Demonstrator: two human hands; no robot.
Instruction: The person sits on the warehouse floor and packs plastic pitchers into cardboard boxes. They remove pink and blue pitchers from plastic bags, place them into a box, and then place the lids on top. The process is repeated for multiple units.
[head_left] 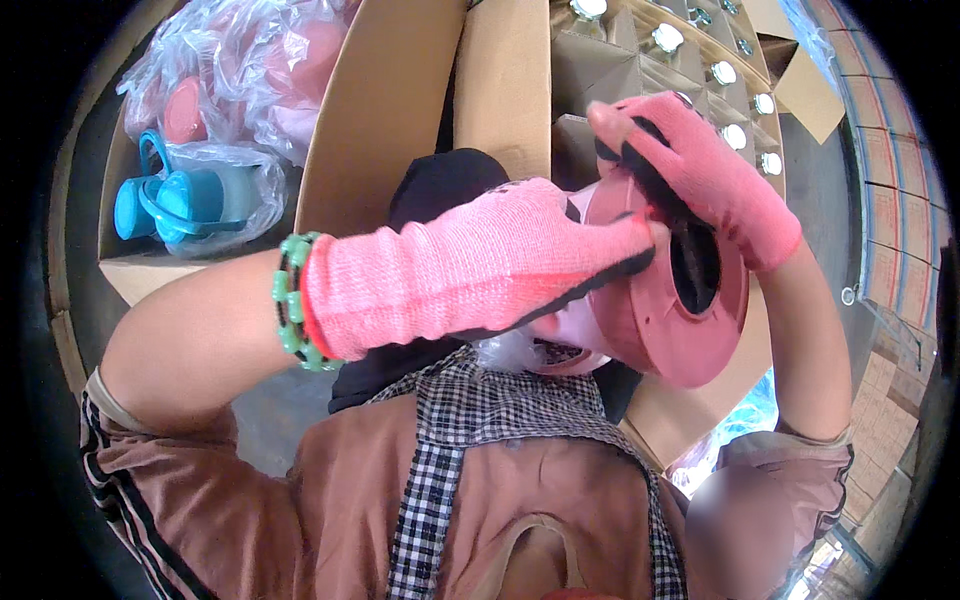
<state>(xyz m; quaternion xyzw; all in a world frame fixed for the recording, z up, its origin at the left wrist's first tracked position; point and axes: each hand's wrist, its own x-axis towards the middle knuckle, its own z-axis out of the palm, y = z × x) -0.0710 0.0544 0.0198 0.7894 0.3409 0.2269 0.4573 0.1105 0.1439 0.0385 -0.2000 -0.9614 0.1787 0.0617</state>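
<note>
- The pink lid is held up just in front of the divided carton, its open face turned right.
- It is clasped from the left by the left hand.
- The right hand is hooked over its upper rim, fingers reaching into the opening.

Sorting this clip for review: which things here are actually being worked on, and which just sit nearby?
In hand:
- pink lid, gripped by the left hand in a pink glove
- right hand, also gloved, fingers inside the lid's opening

Lying about:
- blue lids in a plastic bag
- pink lids in another bag
- carton of capped bottles
- cardboard flap
</note>
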